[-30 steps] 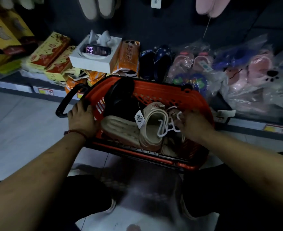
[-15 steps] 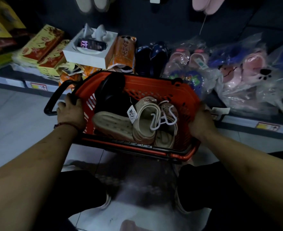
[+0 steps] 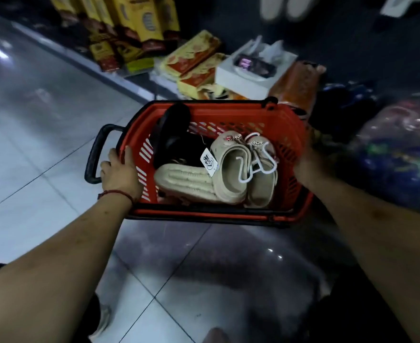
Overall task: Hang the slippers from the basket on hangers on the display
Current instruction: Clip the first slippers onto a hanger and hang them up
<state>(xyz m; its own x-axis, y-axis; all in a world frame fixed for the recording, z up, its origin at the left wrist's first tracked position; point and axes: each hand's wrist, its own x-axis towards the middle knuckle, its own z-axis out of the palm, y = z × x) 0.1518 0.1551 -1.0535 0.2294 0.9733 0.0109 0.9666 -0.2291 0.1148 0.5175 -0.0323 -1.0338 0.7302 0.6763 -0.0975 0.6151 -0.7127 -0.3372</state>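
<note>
Basket (image 3: 285, 129): red moulded plastic, slotted walls, slight sheen. Handle (image 3: 94, 154): black plastic, matt. Slippers (image 3: 228, 179): beige foam-like rubber, matt, one sole ribbed. Hanger (image 3: 255, 167): white, smooth, thin plastic. Tag (image 3: 209, 161): printed paper. Floor (image 3: 43, 169): pale tiles, glossy, reflective. Bags (image 3: 396, 154): clear film, shiny, crinkled. Box (image 3: 243, 78): white card, matt.
</note>
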